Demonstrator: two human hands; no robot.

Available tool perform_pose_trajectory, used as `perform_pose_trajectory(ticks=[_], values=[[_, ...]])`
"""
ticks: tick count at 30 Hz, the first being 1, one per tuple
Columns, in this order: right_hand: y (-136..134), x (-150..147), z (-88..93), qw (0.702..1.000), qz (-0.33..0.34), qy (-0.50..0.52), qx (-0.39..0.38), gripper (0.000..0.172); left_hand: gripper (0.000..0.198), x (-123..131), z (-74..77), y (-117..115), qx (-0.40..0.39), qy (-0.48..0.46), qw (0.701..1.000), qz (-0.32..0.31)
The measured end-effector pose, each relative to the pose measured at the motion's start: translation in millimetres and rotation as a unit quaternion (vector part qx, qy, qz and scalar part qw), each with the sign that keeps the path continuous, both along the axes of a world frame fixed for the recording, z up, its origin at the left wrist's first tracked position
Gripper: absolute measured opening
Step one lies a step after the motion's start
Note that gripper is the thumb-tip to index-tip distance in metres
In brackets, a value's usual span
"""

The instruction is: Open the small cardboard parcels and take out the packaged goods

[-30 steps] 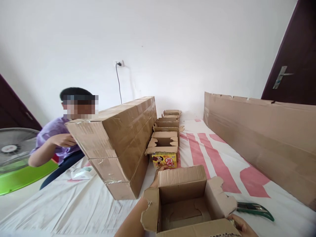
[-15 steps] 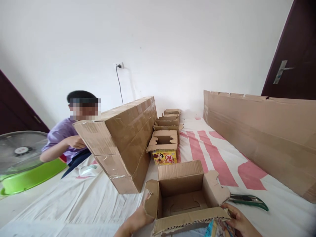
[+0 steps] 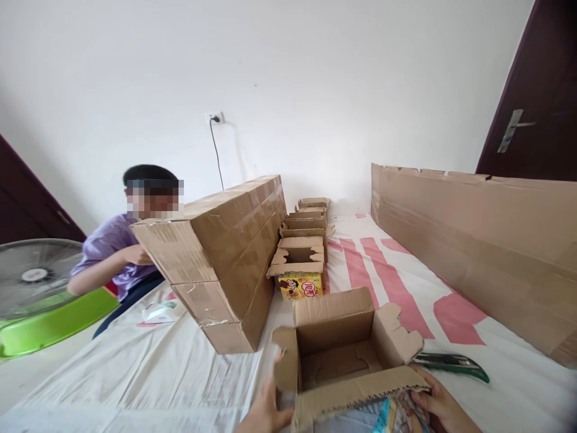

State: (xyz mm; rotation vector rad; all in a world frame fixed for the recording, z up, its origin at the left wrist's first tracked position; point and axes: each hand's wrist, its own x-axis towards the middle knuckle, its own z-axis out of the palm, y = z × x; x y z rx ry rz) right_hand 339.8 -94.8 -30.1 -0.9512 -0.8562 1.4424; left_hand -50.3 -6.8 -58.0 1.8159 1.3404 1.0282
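An open cardboard box with its flaps spread stands in front of me, its inside bare brown card. Against its left side lies my left hand, thumb toward the near edge. My right hand grips the near right corner, fingers on the box's coloured printed face. Just past the right flap, a green utility knife rests on the sheet, partly covered by the box. Beyond the box stands a yellow printed carton with its top open.
A long wall of taped cardboard boxes runs along the left of several open boxes. At right stands a tall cardboard sheet. Behind the stack sits a person in a purple shirt, near a fan and a green basin.
The open box has shifted slightly right and turned a little, with both my hands moving along with it. The other person's arm has moved slightly left.
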Motion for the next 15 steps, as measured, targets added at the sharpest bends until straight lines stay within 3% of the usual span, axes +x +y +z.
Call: perform_pose_trajectory(ticks=[4,7,12,15], values=[[0.5,1.8,0.1,0.999,0.02,-0.043,0.007,0.037,0.09,-3.4,2.5,8.4,-0.037,-0.058,0.996,-0.052],[0.0,0.9,3.3,0.998,0.019,-0.051,0.009,0.037,0.094,-2.0,-1.0,9.6,-0.022,0.005,0.999,-0.049],[-0.8,1.1,5.1,0.997,0.015,-0.077,0.012,0.039,0.054,8.1,6.8,9.9,-0.01,0.063,0.997,-0.046],[2.4,-1.7,3.1,0.991,-0.005,-0.13,0.01,0.041,0.043,11.8,14.5,8.7,0.01,0.067,0.996,-0.053]])
